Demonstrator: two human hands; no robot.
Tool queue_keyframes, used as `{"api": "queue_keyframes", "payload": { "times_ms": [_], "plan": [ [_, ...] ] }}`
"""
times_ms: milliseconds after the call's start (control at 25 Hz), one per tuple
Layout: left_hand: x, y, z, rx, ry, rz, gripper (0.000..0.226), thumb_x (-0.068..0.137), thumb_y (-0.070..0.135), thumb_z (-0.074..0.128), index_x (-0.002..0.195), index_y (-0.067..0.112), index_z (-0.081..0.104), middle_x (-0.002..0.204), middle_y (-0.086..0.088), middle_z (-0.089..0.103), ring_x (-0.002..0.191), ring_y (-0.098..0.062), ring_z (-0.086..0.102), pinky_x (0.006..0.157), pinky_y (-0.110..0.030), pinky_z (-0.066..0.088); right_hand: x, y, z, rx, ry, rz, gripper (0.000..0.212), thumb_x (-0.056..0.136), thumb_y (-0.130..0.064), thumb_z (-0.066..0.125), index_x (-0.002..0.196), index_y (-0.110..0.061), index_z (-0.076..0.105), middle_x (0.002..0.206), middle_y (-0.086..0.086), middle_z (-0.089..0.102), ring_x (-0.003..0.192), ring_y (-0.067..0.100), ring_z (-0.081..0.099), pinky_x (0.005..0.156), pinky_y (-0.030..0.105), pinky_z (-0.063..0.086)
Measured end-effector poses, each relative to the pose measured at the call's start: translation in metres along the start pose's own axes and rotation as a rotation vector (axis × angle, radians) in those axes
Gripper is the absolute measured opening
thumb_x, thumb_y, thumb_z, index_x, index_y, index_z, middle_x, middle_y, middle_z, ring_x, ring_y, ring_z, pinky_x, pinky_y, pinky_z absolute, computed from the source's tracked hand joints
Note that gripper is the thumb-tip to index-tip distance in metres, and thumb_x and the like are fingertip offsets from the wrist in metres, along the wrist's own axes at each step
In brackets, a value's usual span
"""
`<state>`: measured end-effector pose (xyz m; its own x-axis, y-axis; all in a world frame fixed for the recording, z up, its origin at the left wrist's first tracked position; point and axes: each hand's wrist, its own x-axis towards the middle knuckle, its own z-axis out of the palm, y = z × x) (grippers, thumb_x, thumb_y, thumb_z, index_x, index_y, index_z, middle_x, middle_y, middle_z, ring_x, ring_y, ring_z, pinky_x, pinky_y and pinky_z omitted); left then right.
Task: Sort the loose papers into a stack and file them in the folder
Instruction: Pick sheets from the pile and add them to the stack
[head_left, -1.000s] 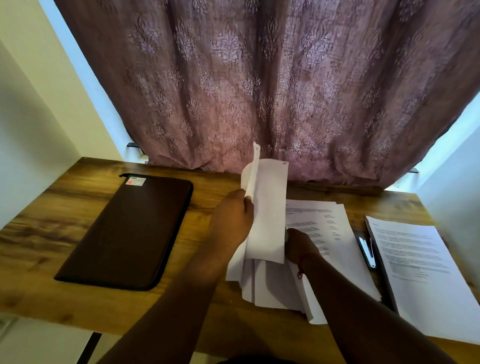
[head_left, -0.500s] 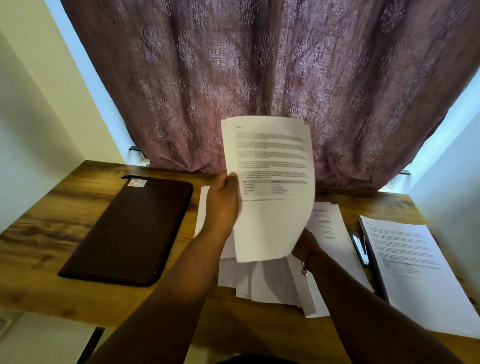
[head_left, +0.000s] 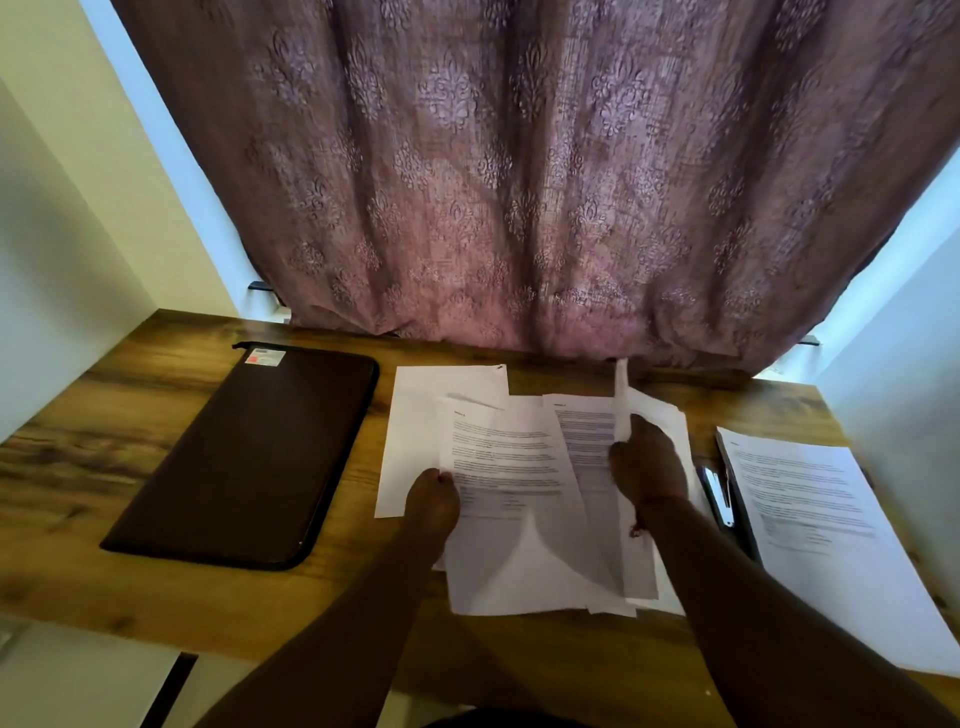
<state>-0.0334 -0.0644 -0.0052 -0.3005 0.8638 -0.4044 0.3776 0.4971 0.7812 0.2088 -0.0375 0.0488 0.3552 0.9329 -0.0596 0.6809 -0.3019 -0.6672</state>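
Nearest to the person, the loose papers (head_left: 519, 499) lie fanned and overlapping on the tabletop (head_left: 104, 467), with their lower edges close to the front edge of it. The left hand (head_left: 431, 501) has its fingers clamped on the left edge of the top printed sheet (head_left: 506, 457). The right hand (head_left: 647, 467) is pinched together on a thin sheet (head_left: 622, 400) that stands on its edge, nearly upright. Just beside it, on the right, a stapler (head_left: 717, 496) lies next to a separate printed stack (head_left: 810, 514). Farther left, the dark folder (head_left: 249, 452) lies closed and apart from the papers, and a curtain (head_left: 493, 182) hangs at the back.

I judge that the risk is slipping: the sheets are not squared, so a pull from either hand could push the lower ones over the front edge, or crease the upright one.

Half a second ago the left hand held one printed sheet high before the curtain; now that sheet is down on the pile, and the right hand, then hidden behind it, is lifting another one.
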Motion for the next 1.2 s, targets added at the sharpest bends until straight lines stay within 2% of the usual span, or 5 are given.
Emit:
{"api": "queue_keyframes", "payload": {
  "times_ms": [120,360,640,880,1200],
  "plan": [
    [0.0,0.002,0.011,-0.079,-0.054,0.002,0.03,0.105,0.025,0.04,0.106,0.007,0.064,0.106,-0.011,0.066,0.083,-0.016,0.059,0.064,-0.025,0.048,-0.003,-0.022,0.024,-0.227,-0.138,-0.125,0.021,0.09,-0.019,0.051,0.11,-0.018,0.058,0.112,0.008,0.066,0.098,0.03,0.066,0.086,0.046,0.056],
    [-0.013,0.018,0.027,-0.186,-0.304,0.014,0.018,0.102,0.015,0.048,0.103,0.013,0.066,0.103,-0.013,0.068,0.092,-0.027,0.066,0.086,-0.046,0.059,-0.022,-0.053,0.075,-0.322,-0.49,-0.151,0.034,0.1,-0.027,0.047,0.125,-0.006,0.053,0.124,0.016,0.062,0.113,0.031,0.06,0.098,0.041,0.049],
    [0.001,0.011,0.037,0.261,-0.565,0.252,0.039,0.095,0.009,0.061,0.133,0.013,0.056,0.135,-0.006,0.059,0.116,-0.019,0.057,0.085,-0.01,0.044,-0.012,-0.04,0.085,-0.138,-0.458,0.029,0.036,0.097,-0.026,0.055,0.127,-0.006,0.052,0.128,0.014,0.06,0.115,0.03,0.059,0.089,0.03,0.05],
    [0.023,-0.002,0.005,0.362,0.254,0.196,0.03,0.096,0.03,0.057,0.123,0.018,0.06,0.131,-0.005,0.056,0.117,-0.023,0.052,0.097,-0.033,0.044,-0.009,-0.012,0.083,-0.322,-0.373,0.023,0.012,0.092,-0.022,0.05,0.104,-0.019,0.049,0.109,0.006,0.065,0.098,0.028,0.065,0.089,0.048,0.054],
    [0.061,-0.027,-0.04,0.66,0.28,-0.056,0.088,0.084,0.065,0.062,0.145,0.012,0.029,0.148,-0.017,0.032,0.134,-0.039,0.034,0.109,-0.052,0.032,-0.009,-0.006,0.094,-0.345,-0.382,0.068,0.024,0.094,-0.024,0.037,0.117,-0.022,0.04,0.117,0.004,0.063,0.11,0.033,0.06,0.101,0.056,0.037]
  ]
}}
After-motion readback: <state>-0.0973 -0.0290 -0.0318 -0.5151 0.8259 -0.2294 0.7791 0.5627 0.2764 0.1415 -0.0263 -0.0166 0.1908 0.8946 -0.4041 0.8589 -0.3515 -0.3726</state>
